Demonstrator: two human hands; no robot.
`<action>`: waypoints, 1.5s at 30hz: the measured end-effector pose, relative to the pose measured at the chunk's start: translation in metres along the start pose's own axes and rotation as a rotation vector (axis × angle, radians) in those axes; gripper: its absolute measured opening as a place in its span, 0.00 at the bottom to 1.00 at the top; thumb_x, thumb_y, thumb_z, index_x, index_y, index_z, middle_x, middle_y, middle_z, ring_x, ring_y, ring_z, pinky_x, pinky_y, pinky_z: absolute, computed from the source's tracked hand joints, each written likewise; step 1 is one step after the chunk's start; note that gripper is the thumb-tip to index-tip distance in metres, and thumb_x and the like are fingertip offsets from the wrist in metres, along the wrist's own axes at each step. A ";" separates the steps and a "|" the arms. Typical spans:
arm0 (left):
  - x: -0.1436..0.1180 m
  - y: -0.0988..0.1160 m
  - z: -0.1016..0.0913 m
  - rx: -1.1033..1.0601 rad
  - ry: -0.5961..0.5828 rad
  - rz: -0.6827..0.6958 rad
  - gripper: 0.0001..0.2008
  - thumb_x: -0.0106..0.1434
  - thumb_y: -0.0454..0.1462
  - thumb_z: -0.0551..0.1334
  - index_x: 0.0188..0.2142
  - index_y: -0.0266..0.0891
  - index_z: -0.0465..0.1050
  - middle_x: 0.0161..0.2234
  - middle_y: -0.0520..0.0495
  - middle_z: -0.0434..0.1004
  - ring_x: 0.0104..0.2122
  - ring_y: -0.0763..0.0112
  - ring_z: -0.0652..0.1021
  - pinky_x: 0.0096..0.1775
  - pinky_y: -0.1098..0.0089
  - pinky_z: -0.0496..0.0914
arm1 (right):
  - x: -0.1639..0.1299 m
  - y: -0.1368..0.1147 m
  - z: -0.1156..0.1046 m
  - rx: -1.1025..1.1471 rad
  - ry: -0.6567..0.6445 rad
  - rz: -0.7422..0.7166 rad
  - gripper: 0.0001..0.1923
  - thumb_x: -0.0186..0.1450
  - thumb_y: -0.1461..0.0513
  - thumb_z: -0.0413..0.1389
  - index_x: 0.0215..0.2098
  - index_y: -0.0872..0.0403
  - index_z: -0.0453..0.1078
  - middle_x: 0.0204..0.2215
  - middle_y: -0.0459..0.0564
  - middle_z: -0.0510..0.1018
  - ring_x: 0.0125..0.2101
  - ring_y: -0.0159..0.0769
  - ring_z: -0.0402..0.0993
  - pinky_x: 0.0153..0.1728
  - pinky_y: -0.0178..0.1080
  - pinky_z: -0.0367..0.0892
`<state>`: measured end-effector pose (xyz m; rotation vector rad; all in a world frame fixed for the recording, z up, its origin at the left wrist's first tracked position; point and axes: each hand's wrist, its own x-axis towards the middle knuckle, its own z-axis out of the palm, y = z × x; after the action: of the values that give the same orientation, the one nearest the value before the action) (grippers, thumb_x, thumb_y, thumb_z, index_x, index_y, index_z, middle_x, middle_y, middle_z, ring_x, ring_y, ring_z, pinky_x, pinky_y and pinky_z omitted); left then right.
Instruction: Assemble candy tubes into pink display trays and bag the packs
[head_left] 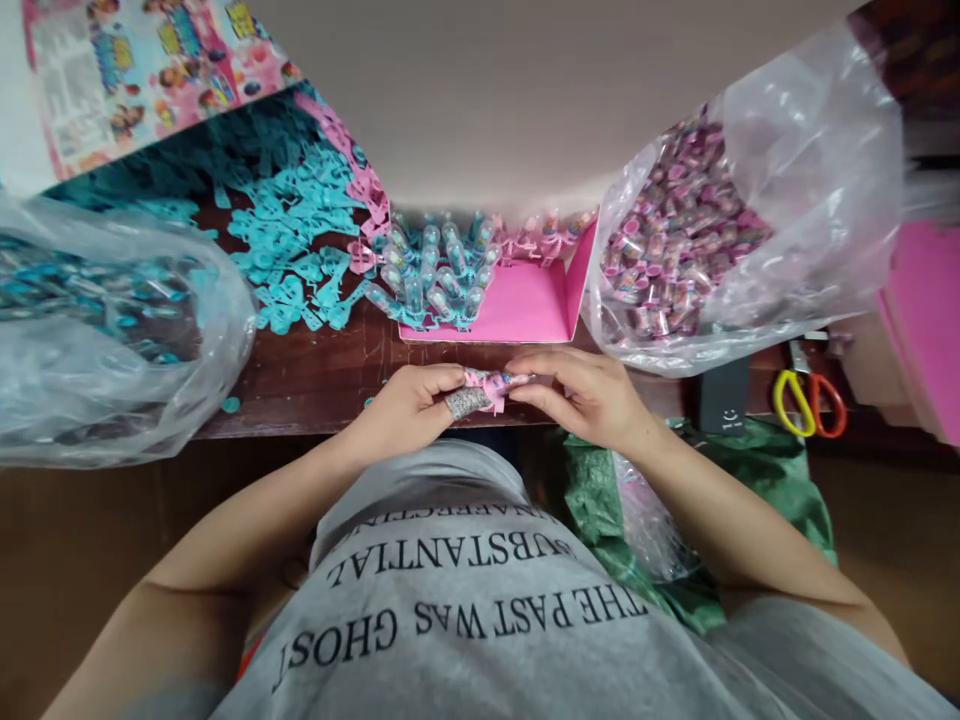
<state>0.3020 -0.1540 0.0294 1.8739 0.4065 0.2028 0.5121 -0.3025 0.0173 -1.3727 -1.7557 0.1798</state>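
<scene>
My left hand (pixel 409 405) is closed on a small pink plastic toy piece (pixel 495 390), its thumb and a fingertip wrapped in grey speckled covering. My right hand (pixel 592 395) pinches the other end, where a small clear tube with coloured print seems to join the pink piece; its details are too small to make out. Both hands meet at the table's front edge, just before a pink box (pixel 521 305). Inside the box, teal toys with clear capsules (pixel 431 270) stand in rows on the left, and several pink ones (pixel 547 235) line the back.
Loose teal plastic pieces (pixel 292 230) pile at the left under a printed carton (pixel 172 70). Clear bags hold teal-capped tubes (pixel 112 300) at left and pink-capped tubes (pixel 682 230) at right. Scissors (pixel 806 400) and a black box (pixel 720 395) lie right; a green sack (pixel 765 480) sits below.
</scene>
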 end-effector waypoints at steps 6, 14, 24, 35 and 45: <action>0.006 0.001 0.005 0.371 0.012 0.220 0.12 0.71 0.29 0.57 0.40 0.38 0.81 0.38 0.47 0.85 0.37 0.70 0.83 0.40 0.71 0.75 | -0.011 0.001 0.001 -0.176 -0.014 -0.063 0.12 0.74 0.61 0.62 0.55 0.53 0.75 0.47 0.52 0.87 0.48 0.40 0.86 0.51 0.43 0.83; -0.002 -0.009 0.013 0.775 0.117 0.434 0.17 0.65 0.26 0.55 0.46 0.37 0.79 0.47 0.44 0.87 0.42 0.65 0.86 0.41 0.69 0.80 | -0.021 -0.005 0.003 -0.313 -0.066 -0.049 0.10 0.77 0.59 0.59 0.53 0.54 0.76 0.46 0.53 0.87 0.46 0.40 0.85 0.46 0.41 0.82; 0.002 -0.019 0.011 0.751 0.097 0.294 0.16 0.71 0.32 0.57 0.51 0.40 0.81 0.51 0.41 0.86 0.46 0.59 0.85 0.46 0.65 0.79 | -0.014 -0.006 -0.010 0.063 -0.108 0.448 0.27 0.73 0.42 0.59 0.57 0.53 0.76 0.44 0.50 0.86 0.31 0.33 0.79 0.34 0.38 0.74; 0.016 -0.017 0.030 0.185 0.077 -0.016 0.13 0.69 0.41 0.67 0.50 0.39 0.82 0.46 0.44 0.85 0.45 0.63 0.83 0.51 0.62 0.76 | -0.019 0.175 -0.074 -0.620 0.076 0.827 0.19 0.70 0.52 0.62 0.54 0.52 0.76 0.46 0.62 0.82 0.49 0.59 0.79 0.51 0.64 0.74; 0.034 0.002 0.036 -0.399 0.138 -0.274 0.15 0.59 0.47 0.77 0.35 0.39 0.80 0.30 0.51 0.81 0.33 0.71 0.79 0.40 0.69 0.78 | -0.016 0.027 -0.058 0.026 0.080 0.269 0.10 0.73 0.60 0.63 0.52 0.43 0.81 0.47 0.48 0.86 0.49 0.42 0.83 0.50 0.48 0.81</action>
<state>0.3453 -0.1734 0.0168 1.4014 0.6608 0.2106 0.5724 -0.3281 0.0282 -1.5726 -1.4943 0.2886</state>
